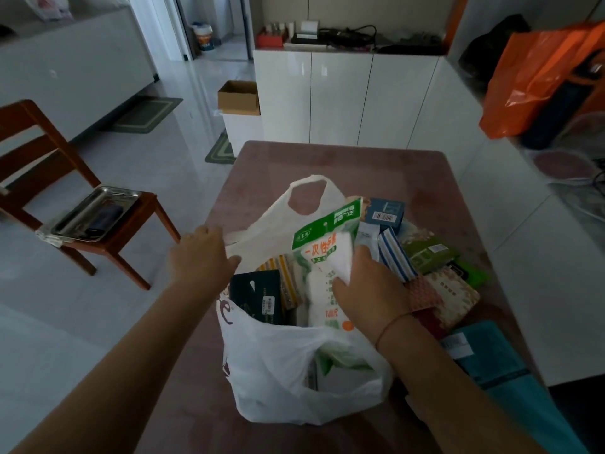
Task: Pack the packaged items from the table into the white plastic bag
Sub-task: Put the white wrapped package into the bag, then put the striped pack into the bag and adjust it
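The white plastic bag stands open on the pinkish table. My left hand grips the bag's left rim and holds it open. My right hand grips a green-and-white packet that stands upright, its lower end inside the bag. A dark packet and a striped packet sit in the bag. To the right on the table lie a blue box, a blue-striped packet, a green packet, a beige patterned packet and a teal packet.
A wooden chair with a metal tray stands to the left of the table. White cabinets are behind it, a cardboard box on a white bin nearby. An orange bag sits on the right counter.
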